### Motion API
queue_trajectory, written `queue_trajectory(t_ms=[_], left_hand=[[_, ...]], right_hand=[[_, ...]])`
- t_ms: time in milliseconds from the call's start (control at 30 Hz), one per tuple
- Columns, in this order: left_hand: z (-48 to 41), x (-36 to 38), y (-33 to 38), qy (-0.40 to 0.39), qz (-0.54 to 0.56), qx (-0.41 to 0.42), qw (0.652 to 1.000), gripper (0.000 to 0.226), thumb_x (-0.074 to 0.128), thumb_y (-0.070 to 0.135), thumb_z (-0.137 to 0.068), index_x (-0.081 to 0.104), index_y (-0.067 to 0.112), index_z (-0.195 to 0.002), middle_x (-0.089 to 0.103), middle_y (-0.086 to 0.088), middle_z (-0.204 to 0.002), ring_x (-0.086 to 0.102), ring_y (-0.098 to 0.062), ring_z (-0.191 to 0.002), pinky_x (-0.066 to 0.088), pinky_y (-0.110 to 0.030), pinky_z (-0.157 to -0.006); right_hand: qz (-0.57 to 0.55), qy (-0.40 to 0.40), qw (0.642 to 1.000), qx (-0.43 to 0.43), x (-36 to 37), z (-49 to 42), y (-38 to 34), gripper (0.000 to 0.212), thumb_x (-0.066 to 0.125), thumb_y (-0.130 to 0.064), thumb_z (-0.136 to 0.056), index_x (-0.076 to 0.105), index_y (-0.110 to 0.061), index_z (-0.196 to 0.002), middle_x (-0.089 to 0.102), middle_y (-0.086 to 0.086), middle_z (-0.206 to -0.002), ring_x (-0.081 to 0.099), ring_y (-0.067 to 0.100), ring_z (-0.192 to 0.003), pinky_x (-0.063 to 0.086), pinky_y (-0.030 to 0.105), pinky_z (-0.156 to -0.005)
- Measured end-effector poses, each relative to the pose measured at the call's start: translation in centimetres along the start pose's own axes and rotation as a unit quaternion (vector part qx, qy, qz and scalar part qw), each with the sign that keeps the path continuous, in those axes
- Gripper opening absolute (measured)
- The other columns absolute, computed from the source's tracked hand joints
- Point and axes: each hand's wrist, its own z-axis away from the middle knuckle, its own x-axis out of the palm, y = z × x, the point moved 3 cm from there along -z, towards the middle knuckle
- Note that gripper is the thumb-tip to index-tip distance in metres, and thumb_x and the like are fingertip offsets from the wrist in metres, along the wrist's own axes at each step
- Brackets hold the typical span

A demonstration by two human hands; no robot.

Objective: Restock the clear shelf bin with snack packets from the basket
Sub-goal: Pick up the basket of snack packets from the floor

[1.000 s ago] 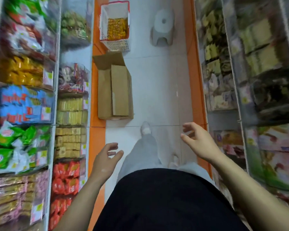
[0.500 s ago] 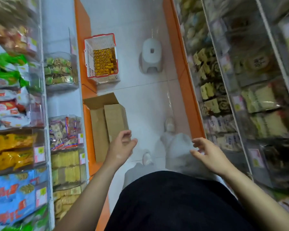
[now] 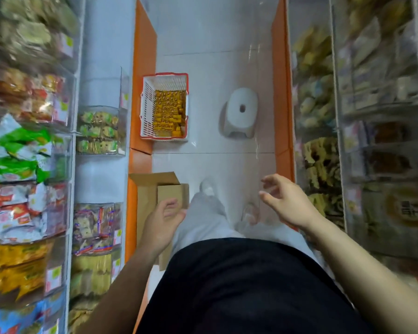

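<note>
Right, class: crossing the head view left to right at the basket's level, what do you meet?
Red snack packets → clear bin of green packets → white basket → grey stool → right-hand shelves.

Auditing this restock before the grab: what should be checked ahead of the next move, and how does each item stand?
1. Left hand free: ok, holds nothing.
2. Right hand free: ok, fingers loose, empty.
3. Basket stocked: ok, yellow packets inside.
4. Basket within reach: not ok, it sits well ahead, past the cardboard box.
5. Walkway: ok, the box lies along the left side; the stool stands right of the basket.
6. Where the packets go: cannot tell.
</note>
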Motion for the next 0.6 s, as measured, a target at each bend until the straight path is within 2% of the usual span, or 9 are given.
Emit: queue_trajectory(t_ms=[133,267,400,500,600], left_hand=[[-7.1,-2.3,3.1,-0.001,0.01,-0.022,1.0,0.033,0.071,0.031,-0.093,0.059,0.028,-0.124,0.064,0.012,-0.12,0.062,-0.008,-0.108,0.043,-0.022,-0.085],[-15.0,-4.8,8.5,-0.032,-0.006,-0.014,0.999,0.036,0.072,0.028,-0.092,0.059,0.027,-0.126,0.065,0.007,-0.12,0.063,-0.007,-0.104,0.048,-0.023,-0.082],[-22.1,-6.1,17.3,-0.058,-0.03,0.038,0.997,0.039,0.074,0.031,-0.092,0.06,0.024,-0.128,0.065,0.006,-0.126,0.064,-0.014,-0.11,0.052,-0.036,-0.098],[-26.6,-5.5,24.9,-0.072,-0.043,0.089,0.993,0.039,0.074,0.034,-0.091,0.06,0.025,-0.127,0.065,0.008,-0.123,0.064,-0.013,-0.108,0.049,-0.027,-0.089],[-30.7,-3.8,31.6,-0.074,-0.037,0.118,0.99,0.04,0.075,0.033,-0.091,0.06,0.025,-0.127,0.065,0.008,-0.123,0.064,-0.012,-0.108,0.051,-0.03,-0.092]], right_hand=[[0.003,-0.004,1.0,0.0,-2.2,-8.8,-3.7,0.041,0.063,-0.037,-0.093,0.056,-0.018,-0.129,0.061,-0.004,-0.113,0.063,0.011,-0.088,0.052,0.033,-0.084],[0.001,-0.001,1.0,0.029,-4.5,-14.7,-6.2,0.041,0.062,-0.039,-0.092,0.056,-0.021,-0.129,0.061,-0.006,-0.112,0.061,0.006,-0.087,0.051,0.03,-0.082],[-0.007,0.016,0.997,0.071,-8.2,-17.7,-6.9,0.039,0.065,-0.038,-0.091,0.058,-0.021,-0.125,0.062,-0.006,-0.11,0.061,0.004,-0.083,0.045,0.023,-0.075],[-0.019,0.029,0.993,0.11,-11.7,-19.5,-6.2,0.038,0.066,-0.036,-0.091,0.058,-0.022,-0.125,0.062,-0.007,-0.111,0.062,0.003,-0.082,0.047,0.024,-0.075],[-0.028,0.043,0.991,0.125,-15.4,-22.7,-5.0,0.038,0.068,-0.034,-0.09,0.058,-0.02,-0.124,0.061,-0.007,-0.11,0.061,0.002,-0.081,0.045,0.024,-0.074]])
